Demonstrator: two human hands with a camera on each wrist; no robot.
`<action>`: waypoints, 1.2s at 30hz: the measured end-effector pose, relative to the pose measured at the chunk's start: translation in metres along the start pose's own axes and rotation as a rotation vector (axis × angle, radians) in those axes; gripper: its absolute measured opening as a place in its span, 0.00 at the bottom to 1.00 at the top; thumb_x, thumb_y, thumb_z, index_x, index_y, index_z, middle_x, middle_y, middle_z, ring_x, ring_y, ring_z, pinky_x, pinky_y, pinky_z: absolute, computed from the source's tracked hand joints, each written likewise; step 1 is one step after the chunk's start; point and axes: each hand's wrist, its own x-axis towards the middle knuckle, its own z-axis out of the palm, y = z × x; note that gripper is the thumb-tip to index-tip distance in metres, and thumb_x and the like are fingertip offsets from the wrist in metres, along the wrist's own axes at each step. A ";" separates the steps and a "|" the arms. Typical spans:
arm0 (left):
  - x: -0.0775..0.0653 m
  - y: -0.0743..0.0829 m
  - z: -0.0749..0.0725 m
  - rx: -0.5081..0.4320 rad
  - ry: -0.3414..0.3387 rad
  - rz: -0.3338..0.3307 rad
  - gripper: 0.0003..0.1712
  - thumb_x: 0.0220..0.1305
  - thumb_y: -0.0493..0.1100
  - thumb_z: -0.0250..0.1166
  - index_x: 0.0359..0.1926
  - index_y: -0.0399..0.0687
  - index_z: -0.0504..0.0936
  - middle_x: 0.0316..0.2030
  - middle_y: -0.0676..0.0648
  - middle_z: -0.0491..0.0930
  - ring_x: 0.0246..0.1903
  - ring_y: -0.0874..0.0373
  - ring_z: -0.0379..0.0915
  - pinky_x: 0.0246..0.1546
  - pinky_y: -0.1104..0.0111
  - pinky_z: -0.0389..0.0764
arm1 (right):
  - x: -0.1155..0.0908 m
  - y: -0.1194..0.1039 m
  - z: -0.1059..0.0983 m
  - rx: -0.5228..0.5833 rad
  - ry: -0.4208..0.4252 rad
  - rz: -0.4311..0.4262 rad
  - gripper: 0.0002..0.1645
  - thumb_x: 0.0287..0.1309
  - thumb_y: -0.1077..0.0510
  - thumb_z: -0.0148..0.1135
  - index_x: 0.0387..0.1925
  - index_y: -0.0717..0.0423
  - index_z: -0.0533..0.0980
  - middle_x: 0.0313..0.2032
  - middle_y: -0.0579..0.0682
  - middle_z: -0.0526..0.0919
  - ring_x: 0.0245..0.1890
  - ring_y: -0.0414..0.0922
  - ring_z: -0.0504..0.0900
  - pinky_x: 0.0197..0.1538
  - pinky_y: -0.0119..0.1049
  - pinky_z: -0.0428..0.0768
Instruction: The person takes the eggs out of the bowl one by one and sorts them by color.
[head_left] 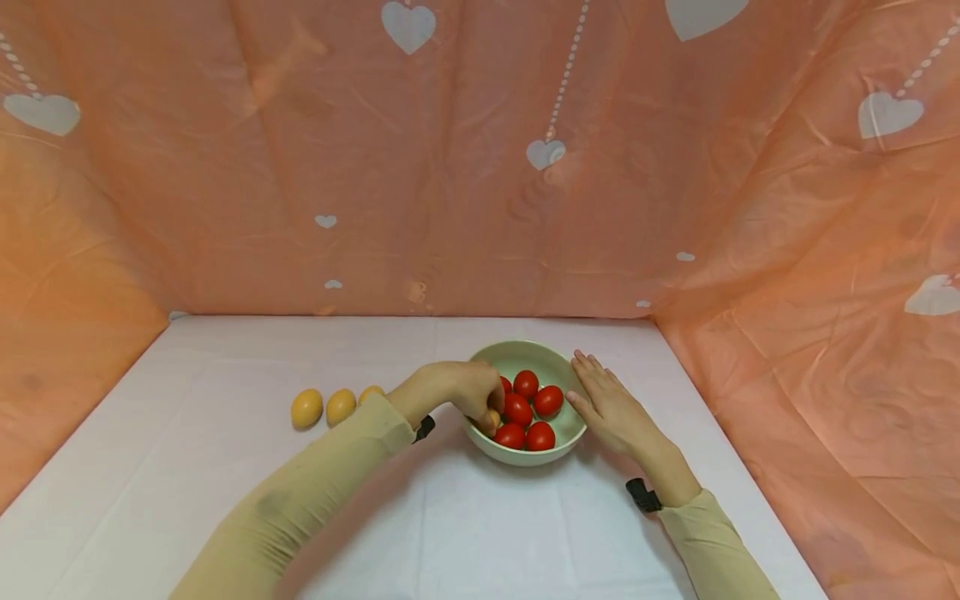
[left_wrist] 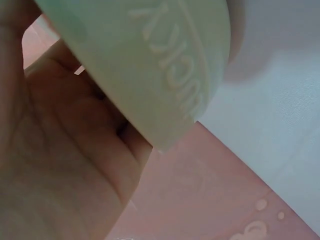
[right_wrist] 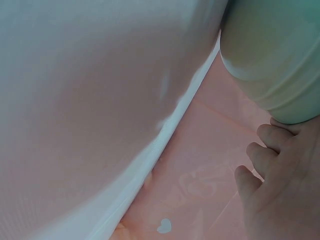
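My left hand [head_left: 457, 392] is reaching into the green bowl [head_left: 525, 454], pinching a yellow tomato [head_left: 491, 421]. My right hand [head_left: 611, 408], fingers straight, is pressing the bowl's far side beside red tomatoes [head_left: 528, 408].

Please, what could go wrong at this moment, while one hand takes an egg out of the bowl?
1. The left hand pinches a yellow egg at the bowl rim; it may slip back onto the red eggs.
2. The right hand only rests flat against the bowl, so the bowl could tip or slide.
3. The three yellow eggs lie loose on the table and might roll.

Soft, even, pink-tinted light; wrist views blurred, head view edge-distorted.
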 end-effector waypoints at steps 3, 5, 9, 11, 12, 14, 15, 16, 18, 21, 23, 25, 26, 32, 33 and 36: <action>0.000 0.001 0.000 -0.002 -0.013 -0.016 0.11 0.56 0.48 0.81 0.38 0.52 0.92 0.30 0.58 0.83 0.37 0.62 0.75 0.44 0.69 0.78 | 0.000 0.000 0.000 -0.001 0.001 -0.002 0.39 0.79 0.46 0.49 0.79 0.66 0.56 0.80 0.62 0.55 0.80 0.62 0.52 0.78 0.60 0.52; 0.000 0.001 0.000 -0.004 -0.015 -0.019 0.11 0.56 0.49 0.81 0.38 0.52 0.91 0.31 0.57 0.83 0.37 0.62 0.75 0.44 0.69 0.78 | 0.000 0.000 0.000 -0.001 0.003 -0.004 0.39 0.79 0.46 0.49 0.79 0.66 0.56 0.79 0.62 0.55 0.80 0.62 0.52 0.78 0.60 0.52; 0.000 0.001 0.000 -0.019 -0.011 -0.014 0.10 0.56 0.48 0.81 0.36 0.52 0.91 0.31 0.57 0.83 0.37 0.61 0.75 0.44 0.68 0.78 | 0.000 0.001 0.001 -0.003 0.001 -0.003 0.39 0.79 0.46 0.49 0.79 0.66 0.56 0.80 0.62 0.55 0.80 0.62 0.52 0.78 0.61 0.53; -0.001 0.001 0.000 -0.025 -0.009 -0.008 0.09 0.56 0.48 0.80 0.36 0.52 0.90 0.31 0.57 0.83 0.37 0.61 0.75 0.44 0.69 0.78 | 0.000 0.002 0.002 -0.001 -0.003 0.000 0.40 0.80 0.45 0.49 0.79 0.66 0.56 0.80 0.62 0.55 0.80 0.62 0.52 0.78 0.60 0.52; -0.001 0.000 0.000 -0.029 -0.007 -0.004 0.09 0.56 0.48 0.80 0.36 0.52 0.90 0.31 0.57 0.82 0.37 0.61 0.75 0.44 0.69 0.78 | 0.000 0.001 0.002 0.000 -0.004 0.001 0.40 0.80 0.45 0.49 0.79 0.66 0.56 0.80 0.62 0.55 0.80 0.62 0.52 0.78 0.60 0.52; -0.001 0.000 0.000 -0.036 0.000 0.008 0.09 0.56 0.47 0.80 0.35 0.52 0.90 0.30 0.57 0.82 0.36 0.61 0.75 0.43 0.69 0.77 | 0.000 0.001 0.002 0.002 -0.005 0.002 0.40 0.80 0.45 0.49 0.79 0.66 0.56 0.80 0.62 0.55 0.80 0.62 0.52 0.78 0.60 0.52; -0.002 0.000 0.000 -0.039 0.006 0.018 0.08 0.56 0.47 0.80 0.35 0.52 0.89 0.30 0.57 0.82 0.36 0.62 0.75 0.42 0.70 0.77 | 0.000 0.001 0.002 0.003 -0.005 0.002 0.40 0.80 0.45 0.49 0.79 0.66 0.56 0.80 0.62 0.55 0.80 0.62 0.52 0.78 0.60 0.52; -0.002 0.000 -0.001 -0.040 0.012 0.026 0.08 0.56 0.46 0.79 0.35 0.53 0.89 0.30 0.57 0.82 0.35 0.62 0.75 0.41 0.70 0.77 | 0.000 0.001 0.002 0.002 -0.004 0.002 0.40 0.80 0.45 0.49 0.79 0.66 0.56 0.80 0.62 0.55 0.80 0.62 0.52 0.78 0.60 0.52; -0.003 -0.001 -0.002 -0.054 0.027 0.050 0.08 0.56 0.46 0.79 0.35 0.53 0.89 0.29 0.58 0.81 0.34 0.63 0.74 0.40 0.71 0.76 | 0.000 0.002 0.002 -0.001 -0.002 -0.001 0.40 0.80 0.45 0.49 0.79 0.66 0.56 0.80 0.62 0.55 0.80 0.62 0.52 0.78 0.61 0.52; -0.005 -0.002 -0.003 -0.073 0.049 0.083 0.07 0.57 0.45 0.78 0.35 0.52 0.88 0.29 0.57 0.81 0.34 0.62 0.74 0.40 0.72 0.76 | 0.001 0.002 0.002 -0.003 0.000 -0.002 0.39 0.80 0.45 0.49 0.79 0.66 0.56 0.80 0.62 0.55 0.80 0.62 0.52 0.78 0.61 0.52; -0.007 -0.002 -0.004 -0.093 0.069 0.101 0.08 0.57 0.44 0.77 0.38 0.51 0.88 0.30 0.57 0.81 0.35 0.62 0.74 0.41 0.71 0.76 | 0.001 0.002 0.002 -0.003 0.001 -0.003 0.39 0.80 0.46 0.49 0.79 0.66 0.57 0.80 0.62 0.55 0.80 0.62 0.52 0.78 0.61 0.53; -0.009 -0.003 -0.004 -0.109 0.093 0.109 0.10 0.58 0.43 0.76 0.41 0.49 0.88 0.32 0.56 0.81 0.36 0.61 0.75 0.42 0.70 0.77 | 0.001 0.001 0.002 0.000 0.001 -0.003 0.39 0.80 0.46 0.48 0.79 0.66 0.56 0.80 0.62 0.55 0.80 0.62 0.52 0.78 0.61 0.52; -0.010 -0.004 -0.004 -0.120 0.105 0.114 0.12 0.58 0.42 0.76 0.44 0.48 0.88 0.33 0.56 0.81 0.37 0.60 0.75 0.43 0.70 0.77 | 0.001 0.001 0.001 0.001 0.001 -0.005 0.39 0.80 0.46 0.48 0.78 0.67 0.56 0.80 0.62 0.55 0.80 0.62 0.52 0.78 0.61 0.52; -0.018 -0.005 -0.004 -0.149 0.192 0.142 0.21 0.59 0.40 0.75 0.54 0.44 0.86 0.43 0.52 0.84 0.43 0.57 0.76 0.48 0.67 0.79 | 0.001 0.000 0.001 0.003 -0.002 -0.005 0.39 0.80 0.46 0.48 0.79 0.67 0.56 0.80 0.62 0.55 0.80 0.62 0.51 0.78 0.61 0.52; -0.019 -0.005 -0.003 -0.146 0.206 0.148 0.22 0.59 0.41 0.74 0.55 0.43 0.86 0.45 0.51 0.84 0.44 0.56 0.76 0.49 0.66 0.79 | 0.001 0.000 0.001 0.004 -0.003 -0.004 0.40 0.80 0.45 0.48 0.79 0.67 0.56 0.80 0.62 0.55 0.80 0.62 0.51 0.78 0.61 0.52; -0.024 -0.006 -0.002 -0.142 0.253 0.175 0.25 0.60 0.42 0.74 0.58 0.42 0.84 0.51 0.49 0.82 0.48 0.55 0.75 0.53 0.64 0.78 | 0.000 0.000 0.001 0.006 -0.004 0.000 0.40 0.80 0.45 0.48 0.79 0.66 0.56 0.80 0.62 0.55 0.80 0.62 0.51 0.78 0.62 0.52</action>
